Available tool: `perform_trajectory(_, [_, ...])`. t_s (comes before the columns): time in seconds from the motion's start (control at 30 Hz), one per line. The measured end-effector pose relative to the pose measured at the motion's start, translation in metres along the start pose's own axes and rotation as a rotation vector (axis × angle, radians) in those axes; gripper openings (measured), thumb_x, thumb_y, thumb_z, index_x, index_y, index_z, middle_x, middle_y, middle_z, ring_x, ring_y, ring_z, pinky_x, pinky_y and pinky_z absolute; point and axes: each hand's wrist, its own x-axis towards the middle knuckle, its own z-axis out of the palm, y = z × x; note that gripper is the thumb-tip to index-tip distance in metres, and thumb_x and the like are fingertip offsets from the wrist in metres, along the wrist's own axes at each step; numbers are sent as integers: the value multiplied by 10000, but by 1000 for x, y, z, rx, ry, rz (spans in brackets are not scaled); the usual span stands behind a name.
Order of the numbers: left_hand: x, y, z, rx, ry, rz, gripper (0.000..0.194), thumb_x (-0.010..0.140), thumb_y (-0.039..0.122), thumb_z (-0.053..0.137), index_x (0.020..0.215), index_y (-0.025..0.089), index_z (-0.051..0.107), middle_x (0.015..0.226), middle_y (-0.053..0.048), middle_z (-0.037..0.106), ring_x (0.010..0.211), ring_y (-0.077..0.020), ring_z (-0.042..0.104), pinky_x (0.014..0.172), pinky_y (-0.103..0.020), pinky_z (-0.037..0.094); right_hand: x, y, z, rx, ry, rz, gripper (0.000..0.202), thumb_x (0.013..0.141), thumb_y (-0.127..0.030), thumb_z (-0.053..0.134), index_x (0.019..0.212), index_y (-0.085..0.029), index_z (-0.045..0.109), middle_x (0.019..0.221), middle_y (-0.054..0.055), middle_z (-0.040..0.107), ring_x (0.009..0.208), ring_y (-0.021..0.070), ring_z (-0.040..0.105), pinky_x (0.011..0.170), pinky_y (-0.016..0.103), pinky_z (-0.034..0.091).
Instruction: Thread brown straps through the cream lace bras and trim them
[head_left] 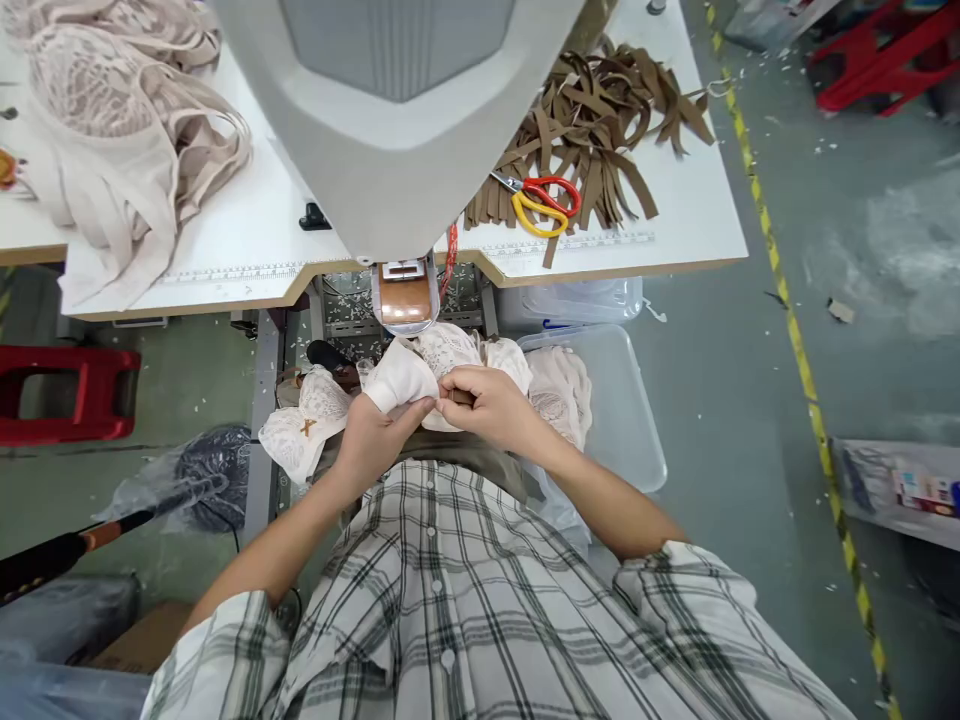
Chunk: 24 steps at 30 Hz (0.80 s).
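Note:
A white lace bra (401,378) lies over my lap, its cups spread to both sides below the machine head. My left hand (375,435) holds the folded edge of one cup between thumb and fingers. Close against it, my right hand (484,405) pinches the same edge with thumb and forefinger, and the fingertips of both hands nearly meet. The rounded sewing arm end with a brown plate (405,298) is just above the garment, not touching my hands. Small details between my fingertips are hidden.
The white table edge (247,285) runs ahead of me. Beige bras (112,130) are piled left; brown strips (592,130) and red-yellow scissors (551,205) lie right. A clear bin (637,430) stands beside my right forearm, a red stool (67,395) at left.

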Motion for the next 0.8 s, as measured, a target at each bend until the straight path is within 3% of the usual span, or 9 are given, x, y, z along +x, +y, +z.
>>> perform_trajectory(0.2, [4, 7, 2, 49, -40, 36, 271, 868, 369, 657, 1010, 153, 739, 950, -74, 750, 900, -224, 665, 865, -328, 510, -2, 7, -8, 81, -56, 86, 140, 815, -261, 604, 710, -169, 591, 589, -61, 393, 560, 84, 347, 536, 235, 268])
perform_trajectory(0.37, [11, 13, -4, 90, -103, -27, 287, 898, 395, 595, 971, 142, 708, 820, -28, 696, 785, -187, 615, 745, -276, 492, -3, 13, -19, 269, -108, 181, 192, 876, -320, 565, 924, -170, 674, 704, -15, 576, 614, 109, 465, 571, 240, 362])
perform_trajectory(0.47, [13, 19, -7, 89, -147, -75, 304, 899, 408, 596, 1014, 145, 699, 837, -21, 694, 785, -185, 611, 759, -275, 490, -5, 11, -23, 197, -51, 147, 156, 867, -259, 560, 976, -185, 643, 745, -17, 622, 614, 107, 488, 595, 245, 374])
perform_trajectory(0.57, [14, 28, -7, 111, -172, -72, 322, 902, 390, 596, 1091, 151, 699, 922, -43, 723, 855, -209, 637, 809, -291, 497, -7, 4, -24, 135, -43, 80, 191, 851, -217, 576, 1035, -213, 526, 683, -67, 568, 582, 99, 462, 592, 237, 346])
perform_trajectory(0.7, [14, 37, -7, 104, -176, -15, 344, 890, 345, 618, 1173, 170, 703, 1086, -72, 744, 1012, -255, 656, 917, -327, 497, -8, -5, -26, 22, -55, 6, 138, 845, -190, 560, 919, -226, 449, 636, -89, 464, 547, 92, 406, 586, 237, 313])
perform_trajectory(0.8, [13, 39, -7, 109, -191, -4, 322, 885, 337, 624, 1144, 174, 722, 1034, -70, 758, 1012, -266, 666, 931, -344, 503, -8, -8, -28, -12, -83, -31, 132, 845, -165, 539, 889, -226, 431, 618, -93, 429, 540, 93, 390, 588, 236, 308])
